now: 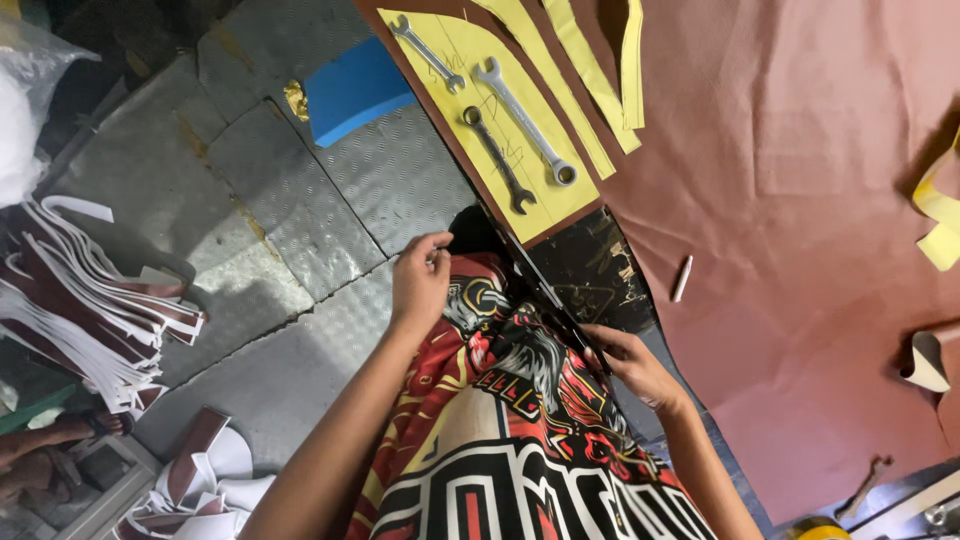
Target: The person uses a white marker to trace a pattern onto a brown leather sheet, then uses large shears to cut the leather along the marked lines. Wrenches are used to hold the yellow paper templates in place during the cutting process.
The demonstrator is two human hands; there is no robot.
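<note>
1. Brown leather sheet (800, 200) lies flat on the table, its cut edge running diagonally between both hands.
2. The black scissors (545, 295) lie along that edge.
3. The right hand (635, 365), nearer, is closed on the scissors' handles.
4. The left hand (420, 285) pinches the edge, fingers curled.

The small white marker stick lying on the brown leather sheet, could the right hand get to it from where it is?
Probably yes. The right hand grips black scissors at the leather's edge, and the white marker stick lies just beyond on the bare brown leather sheet, nothing between them. The scissors would occupy that hand, though.
</note>
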